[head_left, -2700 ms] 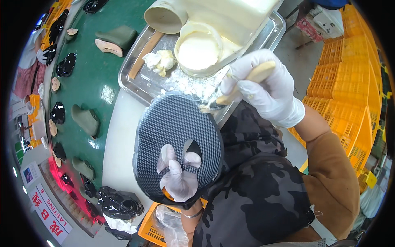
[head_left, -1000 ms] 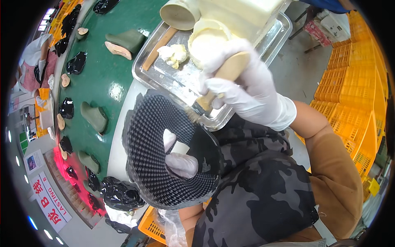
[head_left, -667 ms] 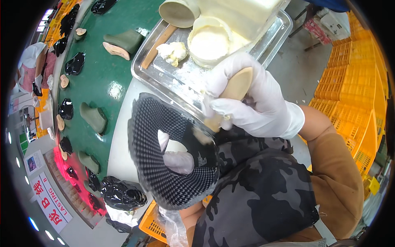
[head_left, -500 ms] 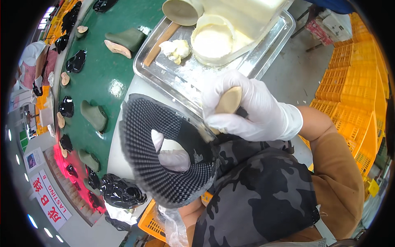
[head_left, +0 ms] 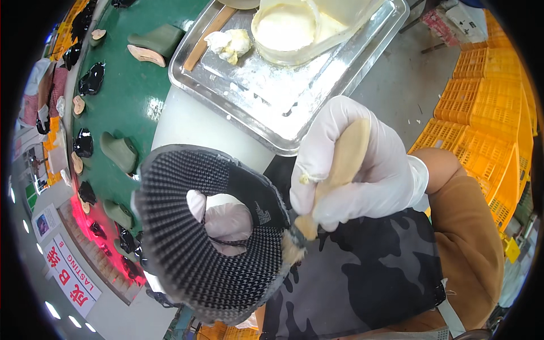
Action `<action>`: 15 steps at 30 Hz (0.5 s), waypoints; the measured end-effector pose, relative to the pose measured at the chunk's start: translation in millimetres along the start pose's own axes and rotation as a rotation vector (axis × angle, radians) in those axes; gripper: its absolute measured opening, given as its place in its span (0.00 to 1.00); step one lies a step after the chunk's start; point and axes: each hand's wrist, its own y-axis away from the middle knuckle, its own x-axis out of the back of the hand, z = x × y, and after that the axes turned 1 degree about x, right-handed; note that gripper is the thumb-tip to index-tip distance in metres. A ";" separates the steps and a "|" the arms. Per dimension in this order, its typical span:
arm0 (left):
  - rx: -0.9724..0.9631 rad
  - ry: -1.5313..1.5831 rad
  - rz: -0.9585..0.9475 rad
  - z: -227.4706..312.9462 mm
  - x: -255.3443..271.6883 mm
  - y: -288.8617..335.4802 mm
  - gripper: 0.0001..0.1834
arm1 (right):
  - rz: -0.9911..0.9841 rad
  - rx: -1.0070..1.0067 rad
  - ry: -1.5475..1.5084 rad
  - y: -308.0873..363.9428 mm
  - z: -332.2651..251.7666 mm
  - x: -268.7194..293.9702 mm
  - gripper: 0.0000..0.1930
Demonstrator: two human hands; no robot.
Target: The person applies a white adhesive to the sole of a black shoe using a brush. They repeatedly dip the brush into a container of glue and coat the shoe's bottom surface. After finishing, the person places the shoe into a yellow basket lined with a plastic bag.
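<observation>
A shoe upper (head_left: 175, 249) with a black and grey checked lining is bent into a ring in front of my lap. My gloved left hand (head_left: 229, 221) grips it from behind; the thumb and some fingers show through its opening, the rest is hidden. In its white glove, my right hand (head_left: 379, 170) is closed round the wooden handle of a brush (head_left: 348, 148). The bristles touch the upper's right edge. Beyond lies a metal tray (head_left: 255, 127) bearing a tub of white paste (head_left: 286, 27), a crumpled white lump (head_left: 229, 45) and a wooden strip (head_left: 209, 37).
On the left a green conveyor belt (head_left: 141, 85) carries green shoe lasts (head_left: 119, 153), black glossy pieces (head_left: 92, 79) and pale insoles (head_left: 78, 105). Stacked orange crates (head_left: 481, 96) stand at the right. Another person (head_left: 48, 93) works across the belt.
The brush has moved down along the upper's right edge and its handle now stands more upright. The upper sits slightly lower and further left, and the tray appears higher in view.
</observation>
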 end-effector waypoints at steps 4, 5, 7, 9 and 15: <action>0.008 0.001 -0.008 4.6 0.1 -1.7 0.15 | -0.100 0.077 0.496 -1.9 -0.7 19.5 0.16; 0.017 0.003 -0.011 6.7 -0.5 -1.0 0.15 | -0.099 0.138 0.580 -4.2 -0.6 20.7 0.16; 0.022 0.010 -0.012 7.9 -1.9 -3.6 0.15 | -0.103 0.233 0.707 -10.5 -3.0 24.2 0.16; 0.029 0.010 -0.016 11.3 -4.1 -7.5 0.15 | -0.066 0.332 0.690 -15.3 -10.0 26.1 0.16; 0.109 0.029 -0.087 9.1 0.3 -36.8 0.16 | 0.127 0.456 0.806 -33.3 -39.5 18.2 0.14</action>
